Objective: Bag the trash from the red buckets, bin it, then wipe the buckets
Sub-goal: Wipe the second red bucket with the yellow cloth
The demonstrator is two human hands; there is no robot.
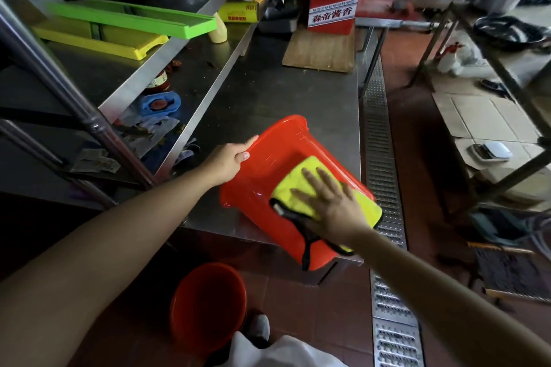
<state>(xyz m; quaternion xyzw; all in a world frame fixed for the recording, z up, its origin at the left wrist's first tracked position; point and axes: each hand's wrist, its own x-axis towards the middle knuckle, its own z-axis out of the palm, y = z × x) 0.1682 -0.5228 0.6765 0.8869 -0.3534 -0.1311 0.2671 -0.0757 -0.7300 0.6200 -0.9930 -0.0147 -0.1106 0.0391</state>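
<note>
A red bucket (268, 176) lies on its side on the steel table's (268, 92) near right corner, its base end pointing away from me. My left hand (229, 159) grips the bucket's far left edge. My right hand (328, 202) lies flat, fingers spread, on a yellow cloth (295, 185) with black trim, pressing it against the bucket's side. A second red bucket (208, 304) stands upright on the floor below the table, near my foot.
A wooden board (322, 50) and a red-and-white bag (332, 6) sit at the table's far end. Green and yellow trays (134, 19) lie on the left shelf. A metal floor drain grate (384, 188) runs along the right. Racks with pans stand far right.
</note>
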